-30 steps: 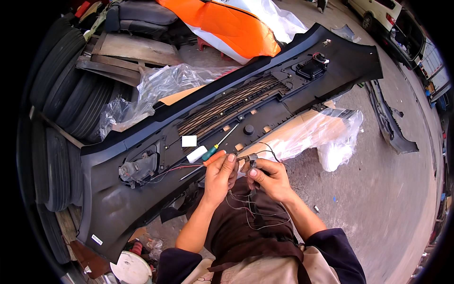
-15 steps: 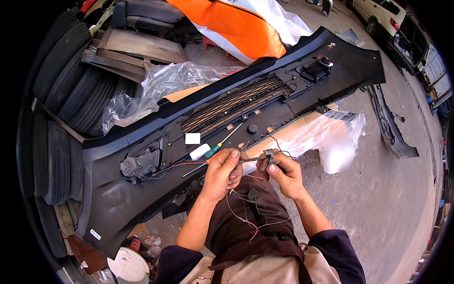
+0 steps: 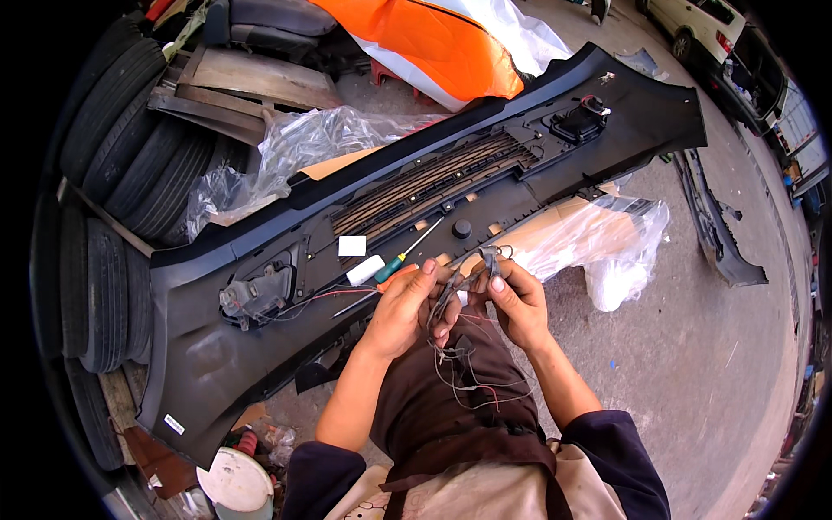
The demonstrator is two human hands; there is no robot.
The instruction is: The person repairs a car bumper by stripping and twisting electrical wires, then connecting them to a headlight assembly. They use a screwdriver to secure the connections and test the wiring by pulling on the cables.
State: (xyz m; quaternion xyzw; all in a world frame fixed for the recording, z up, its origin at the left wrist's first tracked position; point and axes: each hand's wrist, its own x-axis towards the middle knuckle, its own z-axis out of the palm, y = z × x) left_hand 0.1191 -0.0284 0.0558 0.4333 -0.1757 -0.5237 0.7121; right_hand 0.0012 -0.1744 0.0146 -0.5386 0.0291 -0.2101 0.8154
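near the bumper [image 3: 199, 360], left hand [image 3: 404, 310] and right hand [image 3: 522, 305] pinch wiring [image 3: 447, 297]; white label [image 3: 174, 425] illegible.

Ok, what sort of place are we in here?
Probably a vehicle repair or body shop: a big dark car bumper lies inner side up, tyres are piled at the left, and a white vehicle stands at the upper right.

The head camera is looking steeply down from the wearer's head, through a wide fisheye lens which is bending straight edges toward the dark rim. Near below, the left hand [image 3: 404, 310] is appearing toward six o'clock, the right hand [image 3: 522, 305] toward four. Farther off, the view is reaching tyres [image 3: 113, 130] at ten o'clock and a white vehicle [image 3: 696, 24] at two.
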